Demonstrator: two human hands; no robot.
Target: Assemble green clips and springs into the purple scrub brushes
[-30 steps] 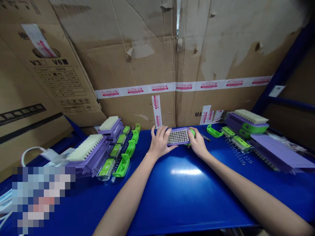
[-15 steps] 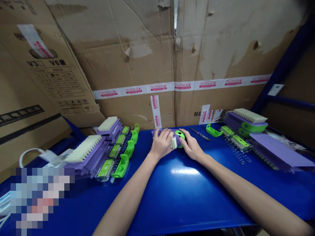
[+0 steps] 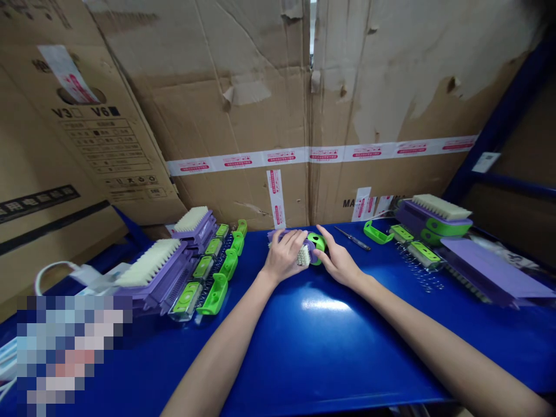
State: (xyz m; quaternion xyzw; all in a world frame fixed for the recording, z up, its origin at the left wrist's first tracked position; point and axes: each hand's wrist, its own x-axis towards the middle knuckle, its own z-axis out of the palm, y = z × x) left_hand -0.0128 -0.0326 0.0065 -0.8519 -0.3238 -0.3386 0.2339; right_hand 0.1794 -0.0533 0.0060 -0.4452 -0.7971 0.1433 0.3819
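Observation:
Near the back of the blue table, my left hand [image 3: 284, 253] is wrapped over a purple brush [image 3: 303, 256] with pale bristles facing partly toward me. A bright green end cap [image 3: 318, 242] sits at the brush's right end. My right hand [image 3: 339, 260] grips this end, its thumb against the front of the cap and its index finger raised at the far side. The other right fingers are hidden from view. Much of the purple body is covered by my left fingers.
Purple brushes [image 3: 150, 263], clear-and-green blocks [image 3: 186, 298], springs and green caps [image 3: 212, 295] line the left side. On the right lie more brushes [image 3: 441, 207], a green cap [image 3: 377, 233] and springs. A screwdriver [image 3: 354, 238] lies behind my right hand. Cardboard [image 3: 234, 127] walls the back.
My right index finger has lifted and straightened away from the green cap, while the thumb stays near its front. The left hand and the brush have hardly moved.

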